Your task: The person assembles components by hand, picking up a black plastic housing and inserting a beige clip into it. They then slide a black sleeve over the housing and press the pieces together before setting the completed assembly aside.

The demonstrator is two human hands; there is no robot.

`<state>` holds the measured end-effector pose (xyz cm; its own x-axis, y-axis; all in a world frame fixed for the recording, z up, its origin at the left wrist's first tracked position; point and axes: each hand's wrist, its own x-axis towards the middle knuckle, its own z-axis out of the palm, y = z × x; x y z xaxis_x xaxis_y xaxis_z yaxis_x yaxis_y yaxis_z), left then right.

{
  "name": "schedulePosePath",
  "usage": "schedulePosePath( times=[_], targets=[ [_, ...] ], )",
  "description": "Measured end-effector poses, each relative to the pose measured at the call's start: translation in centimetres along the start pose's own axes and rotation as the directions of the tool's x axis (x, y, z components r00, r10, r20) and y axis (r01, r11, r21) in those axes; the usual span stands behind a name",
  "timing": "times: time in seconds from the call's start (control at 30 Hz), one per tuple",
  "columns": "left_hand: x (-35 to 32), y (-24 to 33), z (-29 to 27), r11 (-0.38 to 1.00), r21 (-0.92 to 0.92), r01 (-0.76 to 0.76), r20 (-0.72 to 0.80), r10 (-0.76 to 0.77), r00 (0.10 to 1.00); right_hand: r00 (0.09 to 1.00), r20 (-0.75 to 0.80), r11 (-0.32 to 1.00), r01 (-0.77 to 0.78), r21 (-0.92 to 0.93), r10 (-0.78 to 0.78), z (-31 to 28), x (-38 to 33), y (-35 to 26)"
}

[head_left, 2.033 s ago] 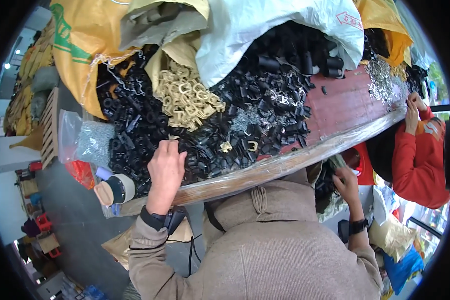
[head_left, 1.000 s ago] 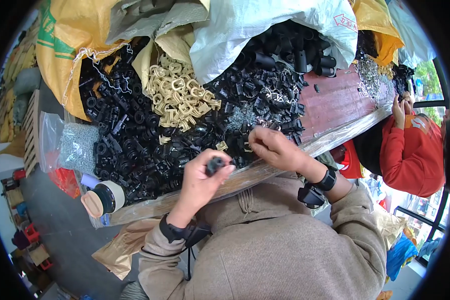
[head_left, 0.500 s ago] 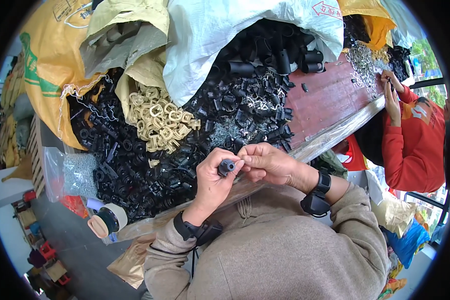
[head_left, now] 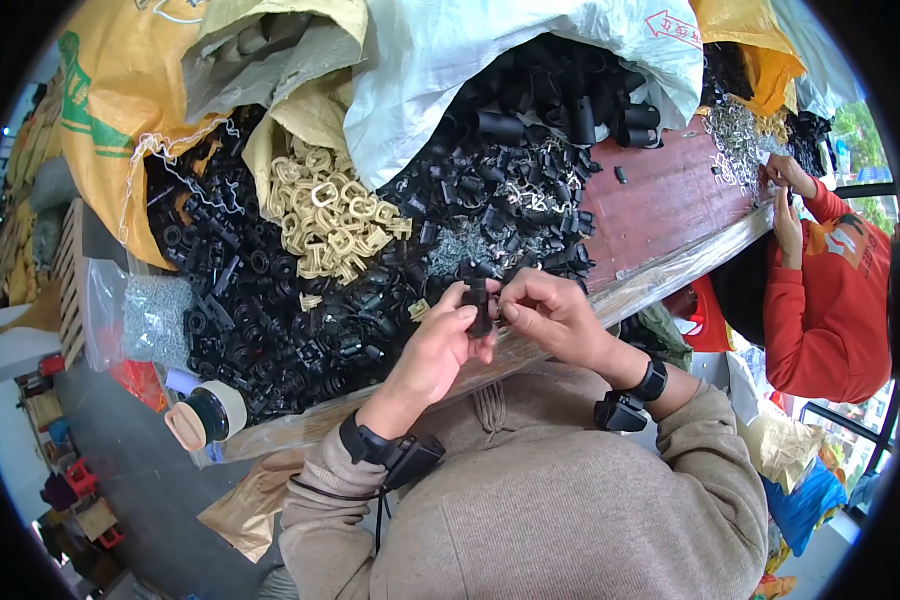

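Observation:
My left hand is closed around a short black plastic part, which stands roughly upright between thumb and fingers. Close against its right side, my right hand has thumb and forefinger pinched together; whatever they hold, if anything, is too small to make out. Both hands are just above the near edge of the bench. Beyond them lie small black plastic clips, and a heap of cream plastic frames sits further left. Small silvery metal pieces lie among the black clips.
Black ring-shaped parts cover the bench's left side. A jar stands at its left corner beside a bag of small metal pieces. A white sack spills black tubes. At right, a co-worker in red handles something small.
The black part has turned from end-on to roughly upright in my left hand. My right hand has shifted slightly right, its fingers now beside the part. The whole view has shifted a little.

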<state>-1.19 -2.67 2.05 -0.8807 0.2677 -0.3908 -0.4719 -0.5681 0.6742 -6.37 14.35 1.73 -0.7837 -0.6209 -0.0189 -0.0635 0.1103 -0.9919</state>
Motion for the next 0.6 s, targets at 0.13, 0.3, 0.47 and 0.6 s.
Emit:
schedulePosePath(
  times=[0.13,0.3,0.47,0.6],
  targets=[
    [-0.6,0.3,-0.5,0.966,-0.238,0.102,0.064,-0.089,0.994,0.952,0.028,0.880,0.292,-0.376,-0.304,-0.2,1.0,-1.0],
    [-1.2,-0.5,-1.3,0.982,-0.166,0.092,0.006,-0.092,0.996,0.882,0.146,0.676,0.441,-0.590,-0.448,0.8,1.0,-1.9],
    [-1.9,-1.0,-1.4,0.993,-0.072,0.095,0.003,-0.095,0.995,0.882,0.195,0.645,0.450,-0.618,-0.429,1.4,0.7,-2.4],
    [-2.4,-1.3,-1.2,0.993,0.045,0.112,0.053,-0.115,0.992,0.902,0.206,0.658,0.419,-0.626,-0.379,1.7,0.1,-2.6]
  ],
)
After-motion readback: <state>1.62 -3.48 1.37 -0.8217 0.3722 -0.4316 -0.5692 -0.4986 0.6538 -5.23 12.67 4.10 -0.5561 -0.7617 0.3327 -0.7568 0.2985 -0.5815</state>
